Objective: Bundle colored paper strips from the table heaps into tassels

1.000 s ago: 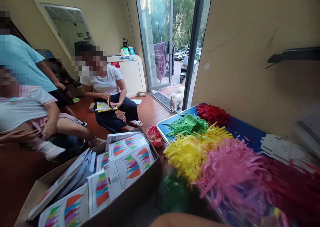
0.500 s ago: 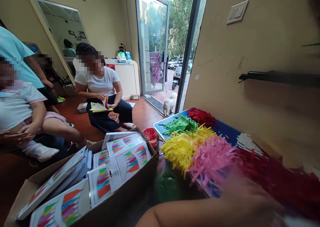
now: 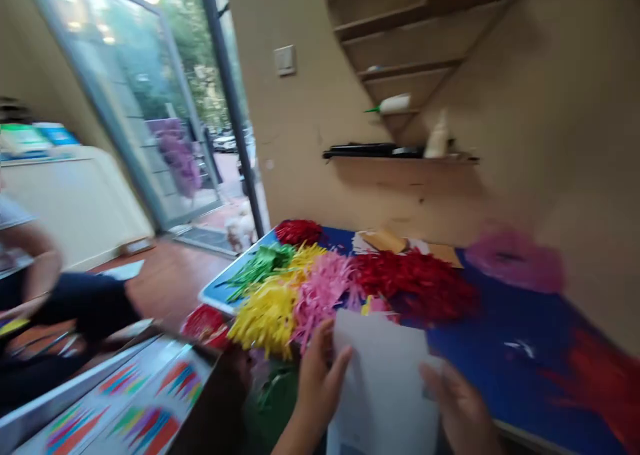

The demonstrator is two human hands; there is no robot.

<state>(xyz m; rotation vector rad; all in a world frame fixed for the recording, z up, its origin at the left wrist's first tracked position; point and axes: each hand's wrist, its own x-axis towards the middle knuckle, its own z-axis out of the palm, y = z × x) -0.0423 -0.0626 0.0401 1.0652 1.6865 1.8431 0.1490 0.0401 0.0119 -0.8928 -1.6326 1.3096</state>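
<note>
A white sheet or flat packet (image 3: pixel 385 368) is upright between my two hands at the front of the blue table (image 3: pixel 500 348). My left hand (image 3: pixel 323 375) grips its left edge, thumb toward me. At its right edge my right hand (image 3: pixel 457 401) is closed on it, blurred by motion. Just beyond lie heaps of cut strips: yellow (image 3: pixel 267 311), pink (image 3: pixel 325 291), green (image 3: pixel 263 265) and dark red (image 3: pixel 415 285). Whether the white item is one sheet or several, I cannot tell.
An open carton of printed packs (image 3: pixel 145 401) stands at the lower left, near a red basket (image 3: pixel 205 325). A seated person's arm (image 3: pixel 37 261) shows at far left. Orange-red strips (image 3: pixel 600 381) and a pink roll (image 3: pixel 515 258) lie on the table's right.
The view has swung right and shows more table and the wall shelf. My right hand, blurred over the strips before, is now at the white item, and my left hand has come into view holding it.
</note>
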